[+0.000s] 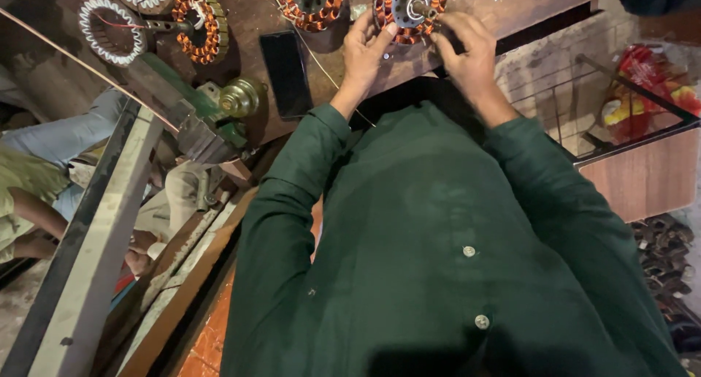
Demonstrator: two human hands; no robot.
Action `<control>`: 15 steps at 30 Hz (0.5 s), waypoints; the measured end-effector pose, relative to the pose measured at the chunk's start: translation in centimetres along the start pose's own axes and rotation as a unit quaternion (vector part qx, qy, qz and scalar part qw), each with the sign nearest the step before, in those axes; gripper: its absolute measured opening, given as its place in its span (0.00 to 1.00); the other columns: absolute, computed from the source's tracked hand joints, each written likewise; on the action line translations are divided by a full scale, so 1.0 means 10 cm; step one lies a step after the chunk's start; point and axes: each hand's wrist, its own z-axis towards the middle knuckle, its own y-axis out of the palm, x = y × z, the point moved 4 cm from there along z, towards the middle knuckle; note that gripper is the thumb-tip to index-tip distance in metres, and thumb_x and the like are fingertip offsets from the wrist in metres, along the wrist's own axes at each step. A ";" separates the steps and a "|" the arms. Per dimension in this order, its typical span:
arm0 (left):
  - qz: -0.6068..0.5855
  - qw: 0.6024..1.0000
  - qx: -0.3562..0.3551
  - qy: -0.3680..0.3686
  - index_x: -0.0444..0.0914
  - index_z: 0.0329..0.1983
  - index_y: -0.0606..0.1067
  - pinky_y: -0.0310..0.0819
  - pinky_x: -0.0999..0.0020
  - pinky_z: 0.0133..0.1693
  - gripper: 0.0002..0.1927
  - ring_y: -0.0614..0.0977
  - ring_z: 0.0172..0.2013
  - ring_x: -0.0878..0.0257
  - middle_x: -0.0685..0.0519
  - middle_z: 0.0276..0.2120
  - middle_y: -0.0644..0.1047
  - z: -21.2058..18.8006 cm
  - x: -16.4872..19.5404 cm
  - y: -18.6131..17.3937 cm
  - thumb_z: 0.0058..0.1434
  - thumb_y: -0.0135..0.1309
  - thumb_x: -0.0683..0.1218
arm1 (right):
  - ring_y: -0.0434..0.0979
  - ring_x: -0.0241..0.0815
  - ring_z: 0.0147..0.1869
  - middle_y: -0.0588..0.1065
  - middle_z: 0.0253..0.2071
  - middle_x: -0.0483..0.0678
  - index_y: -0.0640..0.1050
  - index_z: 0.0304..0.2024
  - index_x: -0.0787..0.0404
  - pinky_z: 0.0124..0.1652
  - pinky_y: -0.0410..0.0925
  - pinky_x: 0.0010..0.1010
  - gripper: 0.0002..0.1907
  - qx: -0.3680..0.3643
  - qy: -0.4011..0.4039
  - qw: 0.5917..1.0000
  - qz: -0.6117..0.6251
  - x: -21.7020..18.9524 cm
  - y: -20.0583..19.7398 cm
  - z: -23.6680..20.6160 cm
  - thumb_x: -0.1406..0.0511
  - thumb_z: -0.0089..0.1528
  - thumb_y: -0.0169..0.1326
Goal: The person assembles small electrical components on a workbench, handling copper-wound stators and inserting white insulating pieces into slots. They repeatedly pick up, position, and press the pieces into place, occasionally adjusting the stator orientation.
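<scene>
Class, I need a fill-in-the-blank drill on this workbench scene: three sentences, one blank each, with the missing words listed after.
1. Both hands, the left hand and the right hand, touch a round stator wound with ____ coloured wire.
2. The person's shirt is dark ____.
3. The flat black phone lies to the ____ of the left hand.

Missing words: copper; green; left

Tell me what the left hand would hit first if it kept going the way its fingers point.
The left hand points up the bench at the copper-wound stator, which its fingertips already seem to touch at the rim. So it would probably meet that stator first, though depth is unclear.
</scene>
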 end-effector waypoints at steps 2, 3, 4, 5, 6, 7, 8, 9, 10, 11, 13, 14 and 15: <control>-0.012 1.000 0.002 -0.005 0.31 0.67 0.67 0.84 0.68 0.46 0.27 0.84 0.46 0.64 0.47 0.50 0.81 -0.01 0.02 0.01 0.68 0.59 0.43 | 0.83 0.50 0.52 0.80 0.50 0.56 0.83 0.50 0.67 0.52 0.74 0.34 0.10 0.002 0.026 1.000 0.007 -0.03 0.02 0.02 0.73 0.66 0.66; -0.011 1.000 0.003 -0.004 0.31 0.67 0.67 0.84 0.68 0.46 0.27 0.84 0.47 0.64 0.48 0.51 0.81 -0.01 0.02 0.01 0.68 0.59 0.43 | 0.83 0.50 0.51 0.81 0.50 0.56 0.83 0.50 0.66 0.51 0.74 0.34 0.09 -0.001 0.047 0.999 0.014 -0.05 0.02 0.04 0.73 0.67 0.65; -0.010 1.000 0.003 0.000 0.31 0.67 0.67 0.84 0.68 0.46 0.27 0.84 0.47 0.64 0.48 0.51 0.80 -0.02 0.03 0.02 0.68 0.60 0.43 | 0.84 0.49 0.51 0.81 0.49 0.55 0.83 0.50 0.65 0.50 0.74 0.34 0.09 -0.002 0.066 0.998 0.022 -0.07 0.01 0.06 0.72 0.68 0.65; -0.010 1.000 0.003 0.002 0.32 0.67 0.67 0.84 0.68 0.47 0.27 0.84 0.47 0.65 0.48 0.51 0.80 -0.02 0.03 0.02 0.68 0.60 0.43 | 0.83 0.50 0.51 0.80 0.50 0.56 0.83 0.52 0.65 0.51 0.74 0.34 0.10 -0.007 0.045 0.999 0.017 -0.13 -0.02 0.09 0.73 0.67 0.65; -0.002 1.000 0.004 -0.002 0.31 0.67 0.67 0.83 0.69 0.46 0.27 0.84 0.47 0.65 0.48 0.51 0.80 -0.02 0.03 0.01 0.68 0.60 0.43 | 0.83 0.52 0.52 0.80 0.50 0.56 0.82 0.53 0.66 0.52 0.74 0.35 0.12 -0.012 0.024 1.000 0.011 -0.20 -0.05 0.11 0.73 0.67 0.65; 0.006 1.000 0.005 -0.005 0.31 0.67 0.68 0.83 0.70 0.45 0.27 0.84 0.46 0.65 0.48 0.51 0.81 -0.02 0.03 0.00 0.68 0.60 0.43 | 0.82 0.53 0.53 0.79 0.51 0.57 0.81 0.55 0.66 0.53 0.74 0.35 0.13 -0.017 0.002 1.000 0.006 -0.27 -0.08 0.12 0.73 0.67 0.65; 0.014 1.000 0.007 -0.008 0.31 0.67 0.68 0.82 0.70 0.44 0.27 0.83 0.46 0.66 0.48 0.51 0.81 -0.01 0.03 -0.01 0.67 0.60 0.43 | 0.80 0.55 0.51 0.77 0.49 0.59 0.77 0.57 0.71 0.52 0.72 0.37 0.19 -0.021 -0.023 1.000 0.002 -0.33 -0.11 0.12 0.73 0.63 0.63; 0.023 1.000 0.004 -0.007 0.31 0.67 0.68 0.82 0.70 0.43 0.27 0.83 0.45 0.66 0.48 0.50 0.81 0.00 0.03 -0.02 0.67 0.60 0.43 | 0.77 0.58 0.50 0.75 0.48 0.61 0.74 0.59 0.75 0.50 0.71 0.38 0.25 -0.025 -0.046 0.999 -0.003 -0.39 -0.12 0.11 0.73 0.59 0.62; 0.031 0.999 0.003 -0.006 0.32 0.67 0.69 0.82 0.71 0.42 0.28 0.83 0.45 0.66 0.48 0.50 0.81 0.02 0.03 -0.04 0.67 0.61 0.43 | 0.75 0.60 0.48 0.73 0.47 0.63 0.70 0.61 0.80 0.49 0.69 0.39 0.32 -0.030 -0.070 0.997 -0.007 -0.43 -0.11 0.11 0.73 0.56 0.61; 0.041 0.999 0.001 -0.007 0.32 0.67 0.69 0.82 0.71 0.41 0.28 0.83 0.44 0.66 0.48 0.49 0.81 0.05 0.04 -0.06 0.66 0.61 0.44 | 0.75 0.60 0.48 0.73 0.46 0.63 0.72 0.61 0.79 0.48 0.70 0.40 0.33 -0.034 -0.065 0.997 -0.024 -0.44 -0.08 0.10 0.70 0.55 0.65; 0.074 0.995 -0.025 0.055 0.32 0.69 0.69 0.82 0.71 0.49 0.28 0.83 0.50 0.64 0.48 0.53 0.81 0.09 0.13 -0.06 0.69 0.62 0.43 | 0.76 0.59 0.46 0.74 0.45 0.62 0.74 0.59 0.77 0.45 0.70 0.41 0.36 -0.041 -0.049 0.996 -0.061 -0.40 0.01 0.08 0.65 0.54 0.73; 0.089 0.991 -0.039 0.090 0.32 0.70 0.68 0.82 0.71 0.53 0.27 0.83 0.53 0.63 0.47 0.55 0.82 0.10 0.17 -0.06 0.70 0.62 0.43 | 0.77 0.56 0.46 0.75 0.44 0.59 0.77 0.58 0.72 0.45 0.71 0.39 0.28 -0.043 0.009 0.998 -0.037 -0.32 0.06 0.06 0.67 0.58 0.71; 0.126 0.987 -0.014 0.102 0.33 0.69 0.68 0.82 0.72 0.51 0.28 0.84 0.51 0.63 0.48 0.54 0.81 0.09 0.18 -0.08 0.69 0.62 0.44 | 0.79 0.52 0.45 0.76 0.44 0.56 0.80 0.56 0.67 0.45 0.72 0.38 0.20 -0.046 0.066 0.997 -0.013 -0.24 0.12 0.05 0.69 0.62 0.69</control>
